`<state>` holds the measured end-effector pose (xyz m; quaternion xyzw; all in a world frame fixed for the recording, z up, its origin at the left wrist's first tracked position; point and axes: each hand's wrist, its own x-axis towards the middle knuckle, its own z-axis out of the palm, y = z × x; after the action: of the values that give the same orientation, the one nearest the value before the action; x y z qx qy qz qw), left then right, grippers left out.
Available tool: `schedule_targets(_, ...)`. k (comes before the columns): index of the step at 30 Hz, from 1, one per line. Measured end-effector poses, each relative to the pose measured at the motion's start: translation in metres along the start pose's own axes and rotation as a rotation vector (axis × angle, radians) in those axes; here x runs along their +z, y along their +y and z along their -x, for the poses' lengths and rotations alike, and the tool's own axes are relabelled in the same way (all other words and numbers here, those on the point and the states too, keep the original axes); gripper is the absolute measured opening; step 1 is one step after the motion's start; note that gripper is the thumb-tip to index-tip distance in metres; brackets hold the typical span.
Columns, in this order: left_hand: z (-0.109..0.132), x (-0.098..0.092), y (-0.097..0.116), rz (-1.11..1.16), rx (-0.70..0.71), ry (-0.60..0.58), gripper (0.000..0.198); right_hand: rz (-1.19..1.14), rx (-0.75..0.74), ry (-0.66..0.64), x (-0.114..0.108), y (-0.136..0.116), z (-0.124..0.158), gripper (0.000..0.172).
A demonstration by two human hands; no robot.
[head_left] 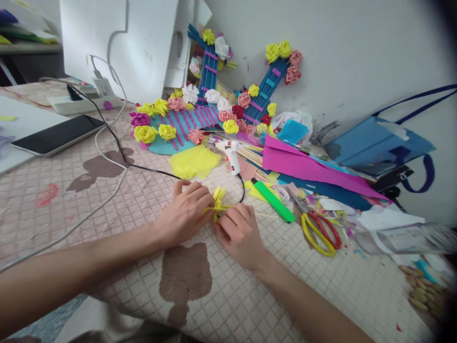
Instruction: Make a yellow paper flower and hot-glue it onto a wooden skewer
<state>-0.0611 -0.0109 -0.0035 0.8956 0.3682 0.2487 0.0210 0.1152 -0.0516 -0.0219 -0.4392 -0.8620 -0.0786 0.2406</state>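
Note:
A small yellow paper flower [218, 199] stands between my hands, just over the checked tablecloth. My left hand [188, 206] is closed with its fingertips on the flower's left side. From the right, my right hand [240, 232] pinches the flower at its base, where a thin yellow strip runs into the fingers. My curled fingers hide part of the flower. Beyond the hands lies a white glue gun [231, 156], its black cord passing behind the right hand. Yellow tissue sheets [195, 161] lie behind the left hand.
Blue paper guitars [267, 90] covered in paper flowers lean at the back. To the right are a green cutter [274, 201], scissors [317, 233], magenta paper [314, 169] and scraps. A tablet [59, 136], power strip [80, 102] and white cable [103, 202] lie left.

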Motion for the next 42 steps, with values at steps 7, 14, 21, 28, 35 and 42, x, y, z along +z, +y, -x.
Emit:
schedule_targets(7, -0.001, -0.001, 0.001, 0.021, 0.007, -0.008, 0.014, -0.188, 0.083, 0.030, -0.007, 0.004, 0.001, 0.014)
schedule_targets(14, -0.001, -0.003, 0.002, -0.017, 0.041, -0.011, 0.021, -0.174, 0.117, 0.048, -0.003, 0.011, -0.003, 0.009)
schedule_targets(21, 0.000, -0.002, 0.001, -0.029, 0.057, -0.038, 0.020, -0.159, 0.127, 0.028, -0.001, 0.011, -0.007, 0.009)
schedule_targets(28, 0.002, -0.004, 0.001, 0.008, 0.049, -0.027, 0.008, -0.083, 0.100, 0.003, -0.002, 0.011, -0.006, 0.015)
schedule_targets(35, 0.003, -0.001, 0.001, -0.036, 0.082, -0.020, 0.014, -0.047, 0.088, -0.010, -0.002, 0.009, -0.007, 0.017)
schedule_targets(42, 0.003, -0.001, 0.000, -0.076, 0.105, -0.037, 0.016, -0.075, 0.103, -0.004, -0.001, 0.010, -0.006, 0.014)
